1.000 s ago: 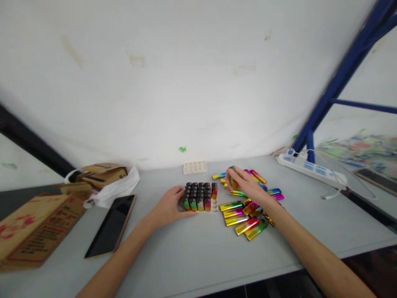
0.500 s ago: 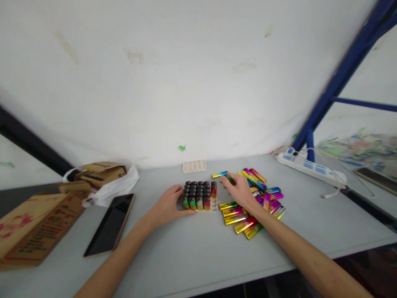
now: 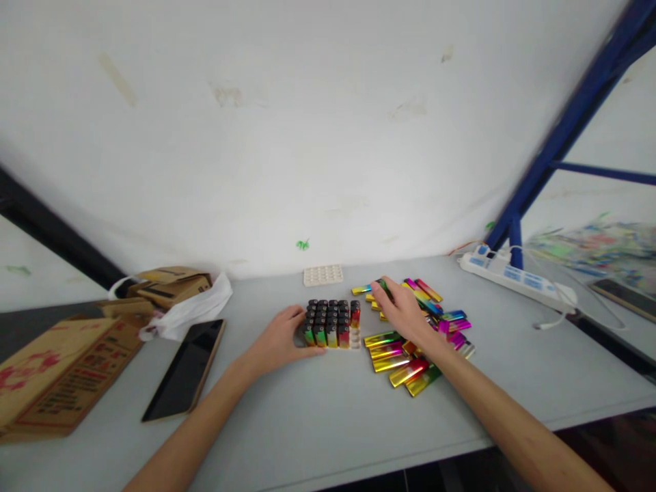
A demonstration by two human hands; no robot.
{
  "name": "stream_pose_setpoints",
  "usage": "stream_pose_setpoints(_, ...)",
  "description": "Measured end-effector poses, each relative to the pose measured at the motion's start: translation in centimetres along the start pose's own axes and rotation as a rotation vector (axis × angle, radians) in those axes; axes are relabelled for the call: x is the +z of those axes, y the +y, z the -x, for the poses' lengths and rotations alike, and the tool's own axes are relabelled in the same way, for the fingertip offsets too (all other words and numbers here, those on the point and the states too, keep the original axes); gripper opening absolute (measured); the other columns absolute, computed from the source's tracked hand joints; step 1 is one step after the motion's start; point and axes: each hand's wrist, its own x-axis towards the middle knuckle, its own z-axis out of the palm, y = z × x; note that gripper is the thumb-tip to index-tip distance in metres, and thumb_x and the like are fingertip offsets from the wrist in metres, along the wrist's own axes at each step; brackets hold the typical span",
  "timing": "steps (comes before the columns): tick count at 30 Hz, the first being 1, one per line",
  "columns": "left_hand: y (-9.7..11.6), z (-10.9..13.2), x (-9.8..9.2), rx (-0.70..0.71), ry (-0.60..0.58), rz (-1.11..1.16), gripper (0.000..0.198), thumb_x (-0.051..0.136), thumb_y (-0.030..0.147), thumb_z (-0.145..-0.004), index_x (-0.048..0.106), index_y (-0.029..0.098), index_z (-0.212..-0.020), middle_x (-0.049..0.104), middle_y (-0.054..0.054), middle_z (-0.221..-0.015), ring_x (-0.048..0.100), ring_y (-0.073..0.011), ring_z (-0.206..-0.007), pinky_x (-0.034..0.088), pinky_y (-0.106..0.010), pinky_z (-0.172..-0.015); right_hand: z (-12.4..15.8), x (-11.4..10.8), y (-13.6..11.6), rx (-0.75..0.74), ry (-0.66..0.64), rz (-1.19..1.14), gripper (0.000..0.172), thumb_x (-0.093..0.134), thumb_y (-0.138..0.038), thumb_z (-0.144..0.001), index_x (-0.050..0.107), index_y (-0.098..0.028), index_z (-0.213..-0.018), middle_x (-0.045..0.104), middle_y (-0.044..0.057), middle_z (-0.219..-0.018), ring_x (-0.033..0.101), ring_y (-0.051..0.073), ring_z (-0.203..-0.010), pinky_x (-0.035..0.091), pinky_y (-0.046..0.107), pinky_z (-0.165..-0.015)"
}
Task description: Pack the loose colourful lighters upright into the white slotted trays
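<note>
A white tray (image 3: 355, 339) holds upright lighters (image 3: 331, 318) with black tops and green, silver and red bodies. Its rightmost column has one lighter (image 3: 355, 313) at the back and bare sockets in front. My left hand (image 3: 281, 340) grips the left side of this tray, thumb along the front and fingers behind. Right of it, my right hand (image 3: 400, 309) is closed on a green lighter (image 3: 383, 283) above the far left of a loose pile. The pile of shiny lighters (image 3: 404, 369), gold, pink, red and blue, lies partly hidden under my right hand and forearm.
A second white tray (image 3: 322, 275) lies near the wall. To the left are a black tablet (image 3: 184, 369), a white plastic bag (image 3: 197, 311) and cardboard boxes (image 3: 66, 376). At the right back stands a power strip (image 3: 517, 279) with cables, beside a blue metal frame (image 3: 558, 130).
My right hand has shifted slightly, and the green lighter in it has tilted and sits a little higher. My left hand stays on the tray. The whole view has moved slightly.
</note>
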Motion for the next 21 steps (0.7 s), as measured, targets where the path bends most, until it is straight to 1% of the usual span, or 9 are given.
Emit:
stream_pose_setpoints(3, 0.1, 0.0, 0.0, 0.009, 0.012, 0.014, 0.061, 0.091, 0.066, -0.072, 0.078, 0.022, -0.113, 0.075, -0.012, -0.124, 0.070, -0.0371, -0.117, 0.057, -0.051, -0.110, 0.1, -0.8, -0.6, -0.129, -0.086, 0.036, 0.043, 0.038, -0.052, -0.114, 0.053, -0.025, -0.084, 0.063, 0.002, -0.078, 0.059, 0.021, -0.073, 0.045, 0.033, -0.072)
stream_pose_setpoints(5, 0.1, 0.0, 0.0, 0.011, 0.016, 0.015, 0.061, 0.092, 0.065, -0.072, 0.078, 0.023, -0.115, 0.075, -0.012, -0.125, 0.070, -0.0366, -0.118, 0.056, -0.050, -0.110, 0.1, -1.2, -0.7, -0.215, -0.124, 0.103, 0.043, 0.038, -0.051, -0.115, 0.055, -0.024, -0.085, 0.064, 0.005, -0.087, 0.060, 0.022, -0.080, 0.046, 0.034, -0.077)
stream_pose_setpoints(6, 0.1, 0.0, 0.0, 0.011, 0.017, 0.012, 0.061, 0.092, 0.066, -0.072, 0.078, 0.024, -0.115, 0.075, -0.012, -0.125, 0.070, -0.0365, -0.118, 0.056, -0.050, -0.110, 0.0, -1.3, -0.7, -0.232, -0.150, 0.134, 0.044, 0.038, -0.051, -0.115, 0.055, -0.024, -0.085, 0.063, 0.005, -0.086, 0.059, 0.022, -0.080, 0.045, 0.035, -0.077)
stream_pose_setpoints(10, 0.1, 0.0, 0.1, 0.017, 0.018, 0.007, 0.062, 0.091, 0.067, -0.072, 0.078, 0.023, -0.113, 0.074, -0.013, -0.124, 0.070, -0.0366, -0.116, 0.057, -0.050, -0.108, 0.0, -1.5, -0.5, -0.197, -0.314, 0.181, 0.048, 0.042, -0.055, -0.114, 0.058, -0.024, -0.080, 0.062, 0.002, -0.073, 0.053, 0.020, -0.067, 0.041, 0.034, -0.071)
stream_pose_setpoints(14, 0.1, 0.0, 0.1, 0.021, 0.026, 0.025, 0.061, 0.092, 0.067, -0.071, 0.079, 0.024, -0.113, 0.075, -0.011, -0.122, 0.070, -0.0355, -0.114, 0.057, -0.049, -0.107, 0.1, -1.7, -0.5, -0.145, -0.415, 0.117, 0.051, 0.055, -0.058, -0.109, 0.060, -0.023, -0.072, 0.063, 0.001, -0.066, 0.053, 0.018, -0.061, 0.038, 0.033, -0.067)
stream_pose_setpoints(17, 0.1, 0.0, 0.0, 0.008, 0.024, 0.031, 0.061, 0.092, 0.068, -0.070, 0.079, 0.023, -0.109, 0.075, -0.012, -0.119, 0.070, -0.0355, -0.111, 0.058, -0.049, -0.105, 0.2, -1.6, -0.3, -0.139, -0.457, 0.088, 0.050, 0.061, -0.055, -0.107, 0.061, -0.023, -0.068, 0.061, -0.001, -0.062, 0.051, 0.017, -0.059, 0.036, 0.031, -0.064)
stream_pose_setpoints(19, 0.2, -0.1, 0.0, 0.007, 0.025, 0.032, 0.061, 0.092, 0.068, -0.070, 0.079, 0.022, -0.108, 0.075, -0.012, -0.118, 0.070, -0.0359, -0.110, 0.058, -0.050, -0.105, 0.2, -1.3, 0.1, -0.161, -0.464, 0.132, 0.048, 0.065, -0.052, -0.105, 0.062, -0.023, -0.067, 0.057, -0.001, -0.061, 0.050, 0.017, -0.058, 0.036, 0.030, -0.063)
stream_pose_setpoints(21, 0.3, -0.1, 0.0, 0.012, 0.027, 0.032, 0.061, 0.093, 0.068, -0.069, 0.079, 0.023, -0.108, 0.075, -0.012, -0.118, 0.070, -0.0362, -0.111, 0.058, -0.050, -0.105, 0.2, -0.7, 0.5, -0.186, -0.452, 0.199, 0.046, 0.067, -0.051, -0.105, 0.064, -0.023, -0.069, 0.057, 0.000, -0.061, 0.052, 0.018, -0.060, 0.038, 0.031, -0.064)
